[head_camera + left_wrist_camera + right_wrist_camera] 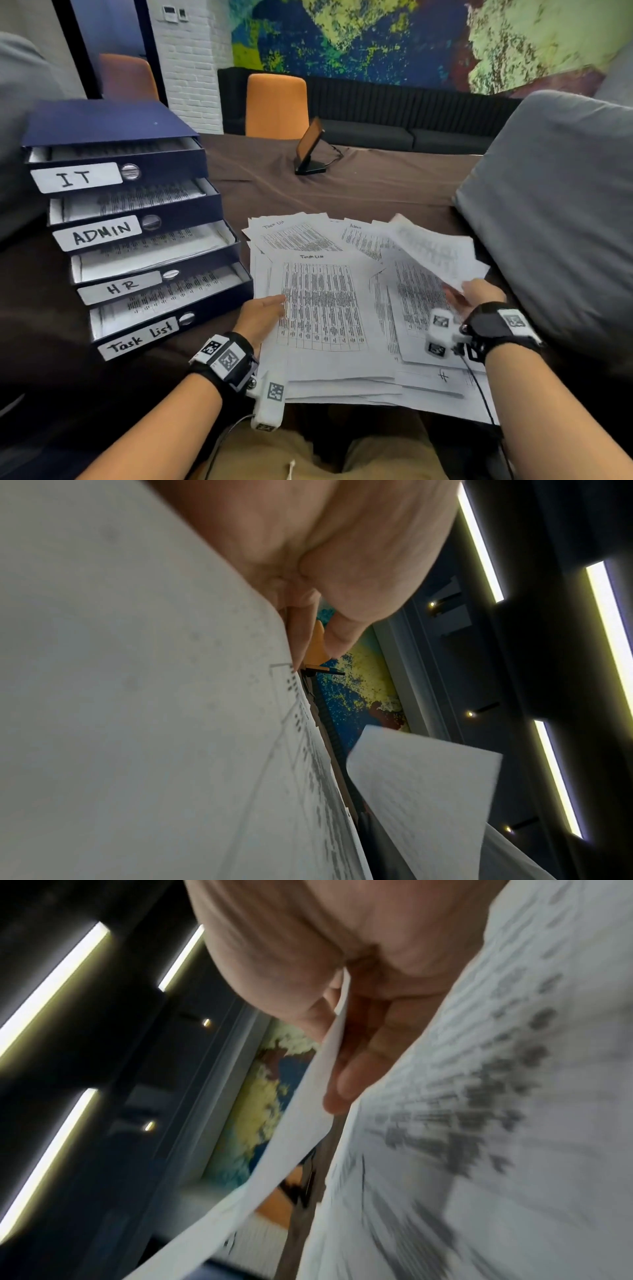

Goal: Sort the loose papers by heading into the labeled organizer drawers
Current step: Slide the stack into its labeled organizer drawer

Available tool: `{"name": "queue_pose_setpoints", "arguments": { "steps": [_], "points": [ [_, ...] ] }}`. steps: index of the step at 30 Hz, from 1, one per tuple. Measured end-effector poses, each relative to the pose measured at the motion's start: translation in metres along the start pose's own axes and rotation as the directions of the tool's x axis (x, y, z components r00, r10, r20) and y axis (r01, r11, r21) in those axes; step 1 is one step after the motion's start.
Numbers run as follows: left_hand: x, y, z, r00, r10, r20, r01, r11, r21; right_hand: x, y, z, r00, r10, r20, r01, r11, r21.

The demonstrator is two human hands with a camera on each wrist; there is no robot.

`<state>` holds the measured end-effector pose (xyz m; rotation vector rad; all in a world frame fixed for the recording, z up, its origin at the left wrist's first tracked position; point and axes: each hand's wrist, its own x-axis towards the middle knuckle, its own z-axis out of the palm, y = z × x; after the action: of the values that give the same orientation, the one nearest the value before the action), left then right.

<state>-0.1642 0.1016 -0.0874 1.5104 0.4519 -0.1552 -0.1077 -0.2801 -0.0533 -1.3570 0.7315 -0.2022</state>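
Note:
A dark blue organizer (113, 137) stands at the left with its drawers pulled out, labelled IT (76, 177), ADMIN (99, 234), HR (118, 287) and Task List (138, 339); each holds printed sheets. Loose papers (342, 240) lie heaped in front of me. My left hand (263, 315) holds the left edge of the top Task List sheet (322, 308), thumb (342, 631) above, fingers hidden under it. My right hand (476, 294) pinches a lifted, blurred sheet (442, 253) above the pile's right side; its heading is unreadable. That sheet (308, 1096) sits between thumb and fingers (356, 1074).
A brown cloth (342, 192) covers the table. A big grey cushion (548, 212) lies close on the right. A small screen on a stand (310, 147) with a cable sits behind the papers. An orange chair (275, 106) and black sofa (394, 113) are beyond.

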Motion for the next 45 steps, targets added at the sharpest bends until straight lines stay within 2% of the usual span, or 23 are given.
{"name": "queue_pose_setpoints", "arguments": {
  "steps": [3, 7, 11, 14, 19, 22, 25, 27, 30, 33, 35, 37, 42, 43, 45],
  "points": [
    [0.003, -0.001, 0.000, 0.999, -0.044, 0.014, 0.045, 0.996, -0.074, -0.039, 0.011, 0.026, 0.981, -0.082, 0.176, 0.110, 0.981, -0.157],
    [0.014, -0.005, -0.005, 0.993, -0.114, 0.018, 0.115, 0.985, -0.128, -0.094, 0.041, 0.048, 0.936, -0.069, 0.346, 0.194, 0.919, -0.342],
    [-0.013, 0.015, -0.004, 0.999, -0.045, 0.017, 0.047, 0.991, -0.122, -0.119, 0.052, 0.056, 0.867, 0.001, 0.498, 0.301, 0.796, -0.526],
    [-0.010, 0.011, -0.004, 1.000, 0.021, 0.000, -0.021, 0.999, -0.035, -0.112, 0.031, 0.066, 0.876, -0.023, 0.482, 0.353, 0.712, -0.607],
    [-0.005, 0.005, -0.004, 0.994, 0.112, 0.001, -0.112, 0.993, 0.048, -0.058, -0.014, 0.104, 0.917, -0.188, 0.353, 0.384, 0.658, -0.647],
    [-0.004, 0.004, -0.004, 0.992, 0.120, 0.027, -0.121, 0.992, 0.040, -0.028, -0.022, 0.134, 0.911, -0.234, 0.339, 0.412, 0.551, -0.726],
    [-0.004, 0.004, -0.005, 0.990, 0.135, 0.044, -0.135, 0.991, 0.002, -0.011, -0.016, 0.157, 0.911, -0.196, 0.363, 0.412, 0.391, -0.823],
    [-0.005, 0.004, -0.004, 0.987, 0.148, 0.070, -0.147, 0.989, -0.021, -0.003, -0.006, 0.166, 0.917, -0.111, 0.384, 0.399, 0.329, -0.856],
    [-0.005, 0.003, -0.003, 0.987, 0.140, 0.075, -0.137, 0.990, -0.044, 0.008, 0.005, 0.172, 0.947, -0.071, 0.312, 0.318, 0.329, -0.889],
    [-0.007, 0.005, -0.004, 0.987, 0.137, 0.080, -0.134, 0.990, -0.041, 0.009, 0.008, 0.172, 0.972, -0.077, 0.222, 0.234, 0.378, -0.895],
    [-0.007, 0.005, -0.005, 0.987, 0.138, 0.083, -0.133, 0.990, -0.054, 0.011, 0.010, 0.172, 0.968, -0.011, 0.251, 0.235, 0.388, -0.891],
    [-0.005, 0.004, -0.007, 0.991, 0.110, 0.073, -0.106, 0.993, -0.060, 0.016, 0.009, 0.173, 0.967, 0.004, 0.256, 0.228, 0.442, -0.868],
    [0.001, 0.004, -0.009, 0.994, 0.044, 0.103, -0.050, 0.997, 0.051, 0.020, -0.024, 0.156, 0.965, -0.171, 0.201, 0.264, 0.586, -0.766],
    [0.001, 0.005, -0.009, 0.994, 0.023, 0.106, -0.031, 0.997, 0.070, 0.016, -0.033, 0.148, 0.965, -0.187, 0.183, 0.261, 0.647, -0.716],
    [0.001, 0.007, -0.009, 0.995, 0.018, 0.103, -0.029, 0.994, 0.107, 0.005, -0.047, 0.124, 0.968, -0.208, 0.140, 0.242, 0.637, -0.732]
  ]
}}
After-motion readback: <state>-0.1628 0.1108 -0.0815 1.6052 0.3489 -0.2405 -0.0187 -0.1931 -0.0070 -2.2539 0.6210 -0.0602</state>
